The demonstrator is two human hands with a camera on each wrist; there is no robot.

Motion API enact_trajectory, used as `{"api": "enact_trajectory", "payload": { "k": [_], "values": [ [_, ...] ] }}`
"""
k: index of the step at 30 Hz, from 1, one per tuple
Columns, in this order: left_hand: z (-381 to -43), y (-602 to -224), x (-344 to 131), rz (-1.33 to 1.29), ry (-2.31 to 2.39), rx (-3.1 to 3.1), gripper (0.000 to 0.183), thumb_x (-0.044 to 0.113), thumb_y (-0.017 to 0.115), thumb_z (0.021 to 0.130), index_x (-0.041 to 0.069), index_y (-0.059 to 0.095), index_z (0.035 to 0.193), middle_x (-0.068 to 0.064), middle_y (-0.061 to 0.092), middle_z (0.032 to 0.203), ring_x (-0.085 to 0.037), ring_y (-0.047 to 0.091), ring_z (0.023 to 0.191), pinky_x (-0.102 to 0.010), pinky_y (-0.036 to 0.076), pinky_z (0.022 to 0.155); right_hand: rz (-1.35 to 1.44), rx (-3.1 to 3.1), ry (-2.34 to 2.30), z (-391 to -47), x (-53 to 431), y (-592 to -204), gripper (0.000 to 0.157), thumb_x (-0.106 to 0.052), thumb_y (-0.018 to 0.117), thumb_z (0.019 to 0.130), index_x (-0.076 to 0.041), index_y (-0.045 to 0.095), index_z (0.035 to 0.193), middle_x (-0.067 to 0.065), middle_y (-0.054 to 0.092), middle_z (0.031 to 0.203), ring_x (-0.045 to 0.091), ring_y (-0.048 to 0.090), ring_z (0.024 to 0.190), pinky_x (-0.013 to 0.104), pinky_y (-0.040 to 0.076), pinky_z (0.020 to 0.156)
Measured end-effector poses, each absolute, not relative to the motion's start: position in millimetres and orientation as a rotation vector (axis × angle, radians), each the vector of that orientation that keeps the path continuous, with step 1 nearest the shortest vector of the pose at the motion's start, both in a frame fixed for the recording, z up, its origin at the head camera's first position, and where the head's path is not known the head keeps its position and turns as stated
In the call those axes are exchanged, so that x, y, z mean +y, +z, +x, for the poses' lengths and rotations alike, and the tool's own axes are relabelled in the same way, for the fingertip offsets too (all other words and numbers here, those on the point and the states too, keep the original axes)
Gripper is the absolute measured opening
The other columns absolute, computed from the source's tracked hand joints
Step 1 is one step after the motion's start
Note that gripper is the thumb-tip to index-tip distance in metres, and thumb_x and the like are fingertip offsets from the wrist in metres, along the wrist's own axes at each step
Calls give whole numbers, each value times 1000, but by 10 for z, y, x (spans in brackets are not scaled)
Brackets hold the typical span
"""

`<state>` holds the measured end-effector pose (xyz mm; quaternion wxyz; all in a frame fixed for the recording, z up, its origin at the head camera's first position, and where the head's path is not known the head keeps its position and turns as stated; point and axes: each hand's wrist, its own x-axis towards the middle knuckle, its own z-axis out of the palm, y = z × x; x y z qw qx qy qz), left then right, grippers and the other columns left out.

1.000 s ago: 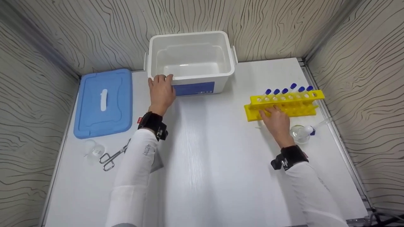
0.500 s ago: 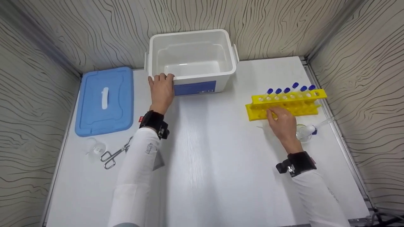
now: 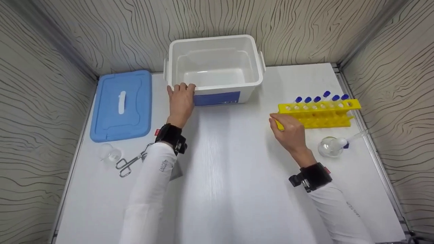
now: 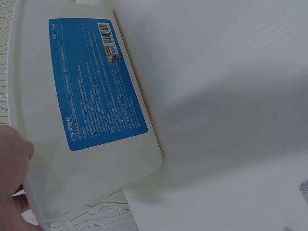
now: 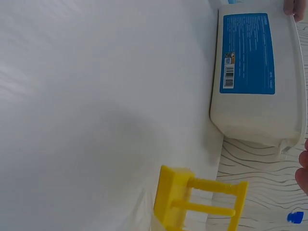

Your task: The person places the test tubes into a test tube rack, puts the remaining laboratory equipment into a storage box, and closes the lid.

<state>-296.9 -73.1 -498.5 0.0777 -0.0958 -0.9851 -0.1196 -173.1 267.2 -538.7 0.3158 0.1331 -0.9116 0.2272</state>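
My left hand grips the near rim of a white plastic box at its left corner. Several fingers hook over the edge. In the left wrist view part of that hand shows beside the box's blue label. My right hand is at the left end of a yellow test tube rack, with thumb and forefinger bent together. Fingers show at the right wrist view's edge; whether they pinch anything or touch the rack is hidden. Several blue-capped test tubes lean in the rack.
A blue lid with a white handle lies at left. Below it are a small clear glass vessel and metal scissors, partly under the left forearm. A clear flask stands at right. Walls enclose the table's back and sides.
My right hand has moved from the front of the rack to its left end, its fingers drawing together. A thin clear tip beside it is out of sight now. The left hand stays on the rim.
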Motion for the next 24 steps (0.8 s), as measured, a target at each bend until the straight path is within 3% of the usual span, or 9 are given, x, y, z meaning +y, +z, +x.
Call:
{"api": "enact_trajectory", "payload": {
  "k": [19, 24],
  "values": [
    [-2676, -5004, -733, -267, -327, -2900, 25, 18, 49, 103, 14, 60, 125, -14, 65, 120, -36, 57, 122, -65, 29, 117, 428, -2565, 591, -2076, 2319, -5055, 33, -23, 65, 95, -5, 68, 123, 17, 66, 127, 35, 61, 120, 48, 50, 105],
    [-2564, -5047, -722, -276, -329, -2892, 26, 20, 49, 103, 14, 61, 125, -14, 65, 119, -36, 58, 122, -66, 29, 117, 420, -2610, 543, -2171, 2274, -4992, 37, -25, 63, 97, -7, 64, 129, 17, 61, 135, 35, 56, 128, 51, 41, 115]
  ]
}}
